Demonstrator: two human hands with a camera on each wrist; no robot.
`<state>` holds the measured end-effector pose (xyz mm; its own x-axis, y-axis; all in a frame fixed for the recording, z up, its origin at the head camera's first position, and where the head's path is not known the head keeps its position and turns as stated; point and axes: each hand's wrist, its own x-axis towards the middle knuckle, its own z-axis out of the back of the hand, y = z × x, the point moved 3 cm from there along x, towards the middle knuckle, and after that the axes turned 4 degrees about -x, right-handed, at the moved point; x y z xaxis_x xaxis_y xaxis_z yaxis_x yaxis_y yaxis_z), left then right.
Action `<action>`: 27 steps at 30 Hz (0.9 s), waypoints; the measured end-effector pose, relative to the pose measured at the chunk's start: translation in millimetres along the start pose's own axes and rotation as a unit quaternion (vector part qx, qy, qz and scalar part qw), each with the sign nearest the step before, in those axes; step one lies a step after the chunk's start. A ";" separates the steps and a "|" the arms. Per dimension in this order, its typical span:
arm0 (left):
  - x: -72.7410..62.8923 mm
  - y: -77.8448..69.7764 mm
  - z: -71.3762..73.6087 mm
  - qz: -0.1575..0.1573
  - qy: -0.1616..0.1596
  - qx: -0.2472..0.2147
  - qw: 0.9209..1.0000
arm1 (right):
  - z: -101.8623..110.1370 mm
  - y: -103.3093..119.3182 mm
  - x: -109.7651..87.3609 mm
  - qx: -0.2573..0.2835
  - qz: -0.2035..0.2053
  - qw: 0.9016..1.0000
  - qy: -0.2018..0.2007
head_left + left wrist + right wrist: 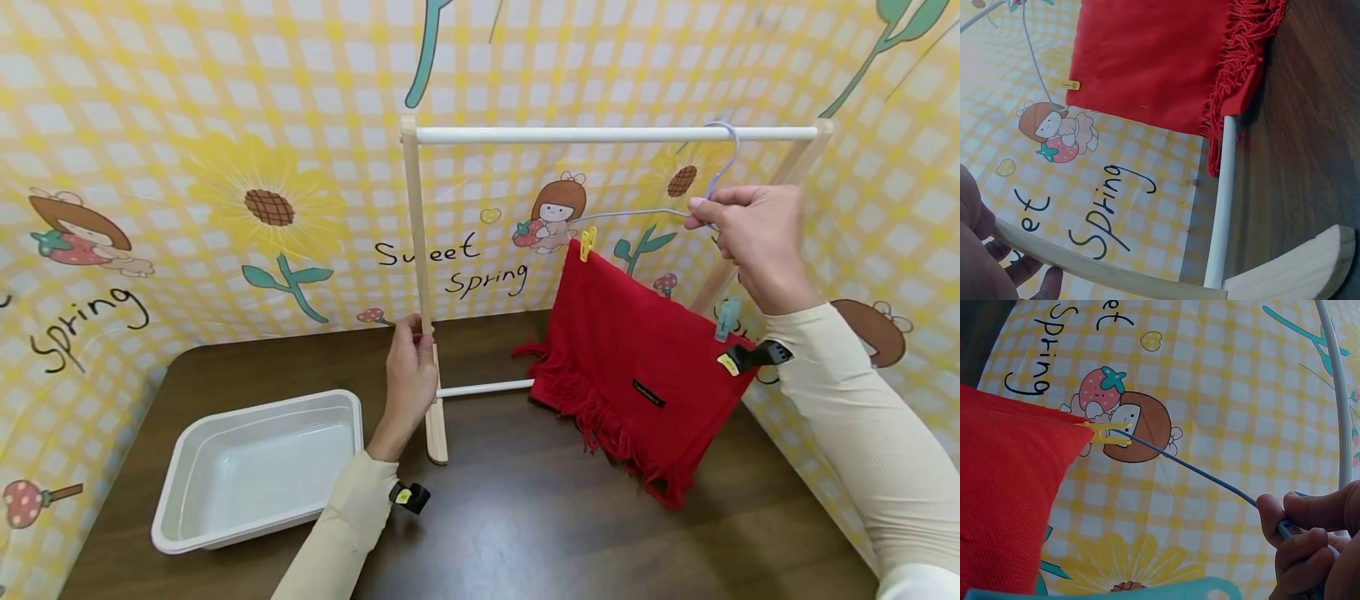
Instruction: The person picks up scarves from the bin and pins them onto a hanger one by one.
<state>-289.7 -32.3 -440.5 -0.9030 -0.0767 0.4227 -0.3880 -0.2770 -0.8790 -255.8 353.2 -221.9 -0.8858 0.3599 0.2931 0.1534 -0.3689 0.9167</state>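
My right hand (765,242) pinches a pale blue wire clothes hanger (637,214) just below its hook, which overlaps the white top rail (562,135) of a small drying rack. A red fringed scarf (630,325) with a dark label hangs tilted from the hanger, its right side lower. One yellow clothespin (588,244) grips its left corner; a teal clothespin (725,319) sits near the right one. With fingers and thumb around it, my left hand (411,367) holds the rack's left wooden post (416,217) low down. In the left wrist view, fingers (1025,267) wrap that post.
An off-white plastic basin (352,408) stands at the left on the dark wooden table (510,525). The rack's lower white bar (480,389) runs behind the scarf. Yellow checked cloth with printed flowers (268,208) covers the walls behind and at both sides.
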 end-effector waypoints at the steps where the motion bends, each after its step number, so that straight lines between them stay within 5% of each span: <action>1: 0.3 -0.3 -0.1 0.000 0.001 0.001 1.000 | -0.2 -0.3 0.1 0.009 -0.002 1.000 0.000; 9: 0.7 -0.2 -0.6 -0.006 0.019 0.010 1.000 | -1.1 -2.1 0.8 0.053 -0.004 0.999 0.004; 18: -1.3 1.2 0.6 -0.009 0.046 0.001 0.999 | -1.0 -1.3 0.7 0.039 0.005 0.999 0.015; 27: -2.6 2.6 1.2 -0.017 0.039 -0.005 0.999 | 1.7 0.1 -6.9 -0.133 0.011 0.990 0.032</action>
<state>-288.2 -34.0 -443.7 -0.9007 0.0078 0.4344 -0.4203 -0.2694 -0.8665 -249.0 352.1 -223.4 -0.9109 0.2973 0.2862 0.0592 -0.5923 0.8035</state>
